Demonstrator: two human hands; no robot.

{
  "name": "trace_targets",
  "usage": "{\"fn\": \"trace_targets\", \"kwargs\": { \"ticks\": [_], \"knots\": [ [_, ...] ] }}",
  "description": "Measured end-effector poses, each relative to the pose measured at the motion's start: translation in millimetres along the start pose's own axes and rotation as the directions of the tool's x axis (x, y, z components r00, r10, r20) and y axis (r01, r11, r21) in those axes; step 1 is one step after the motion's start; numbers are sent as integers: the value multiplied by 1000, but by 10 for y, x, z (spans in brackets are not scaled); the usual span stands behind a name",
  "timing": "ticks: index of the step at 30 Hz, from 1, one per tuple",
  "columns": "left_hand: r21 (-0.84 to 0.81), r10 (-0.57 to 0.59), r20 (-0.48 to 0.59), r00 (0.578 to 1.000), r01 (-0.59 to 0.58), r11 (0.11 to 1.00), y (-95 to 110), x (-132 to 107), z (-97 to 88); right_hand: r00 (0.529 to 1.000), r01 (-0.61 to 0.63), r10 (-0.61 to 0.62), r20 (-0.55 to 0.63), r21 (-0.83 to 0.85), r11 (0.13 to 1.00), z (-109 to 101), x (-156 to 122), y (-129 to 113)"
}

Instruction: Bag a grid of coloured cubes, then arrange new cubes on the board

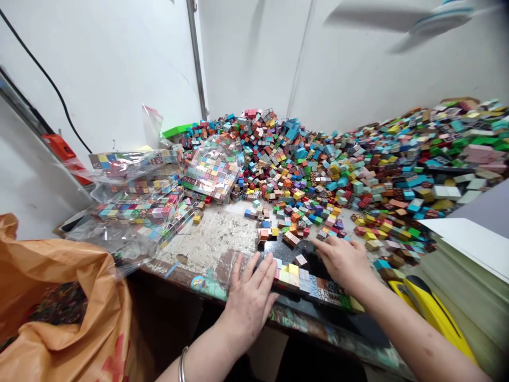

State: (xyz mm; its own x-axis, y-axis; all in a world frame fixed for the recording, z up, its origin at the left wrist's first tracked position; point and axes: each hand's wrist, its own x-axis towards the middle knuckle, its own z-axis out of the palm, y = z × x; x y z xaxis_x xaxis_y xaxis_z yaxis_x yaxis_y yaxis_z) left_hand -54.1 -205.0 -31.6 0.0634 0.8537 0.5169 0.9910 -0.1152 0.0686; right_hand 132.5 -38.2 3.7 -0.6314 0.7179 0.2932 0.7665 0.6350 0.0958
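My left hand (251, 297) lies palm down with its fingers stretched forward, at the left end of a row of small patterned cubes (304, 280) along the table's front edge. Its thumb side touches or nearly touches that row; what lies under the palm is hidden. My right hand (345, 262) reaches over the row's right part, index finger extended toward the loose blocks. Nothing shows in its fingers, though some are hidden. A single pale block (300, 260) rests on the black board (278, 249) between the hands, and a pinkish block (291, 239) lies just beyond.
A large heap of colourful blocks (278, 154) covers the table's back and right. Clear bags of block sheets (212, 172) lie at left. An orange sack (107, 297) stands at front left. A yellow tool (433, 313) and white sheets (473, 249) are at right.
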Motion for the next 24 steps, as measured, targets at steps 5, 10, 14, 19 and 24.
{"fn": "trace_targets", "kwargs": {
  "ticks": [5, 10, 14, 19, 24],
  "knots": [
    [-14, 1, -17, 1000, -1, 1000, 13, -4, 0, 997, -48, 2, 72, 641, 766, -286, 10, -256],
    [3, -7, -1, 1000, 7, 1000, 29, -9, -16, 993, 75, -108, 41, 475, 877, -294, -20, -556],
    [2, -9, 12, 1000, 9, 1000, 36, -6, -19, 990, 140, -139, -27, 337, 931, -200, -42, -594],
    [3, -17, 6, 1000, 17, 1000, 47, -1, -14, 981, 189, -167, -94, 320, 928, -179, -54, -592],
    [6, -16, 8, 1000, 16, 1000, 55, -2, -19, 974, 223, -196, -110, 350, 910, -185, -60, -580]
  ]
}}
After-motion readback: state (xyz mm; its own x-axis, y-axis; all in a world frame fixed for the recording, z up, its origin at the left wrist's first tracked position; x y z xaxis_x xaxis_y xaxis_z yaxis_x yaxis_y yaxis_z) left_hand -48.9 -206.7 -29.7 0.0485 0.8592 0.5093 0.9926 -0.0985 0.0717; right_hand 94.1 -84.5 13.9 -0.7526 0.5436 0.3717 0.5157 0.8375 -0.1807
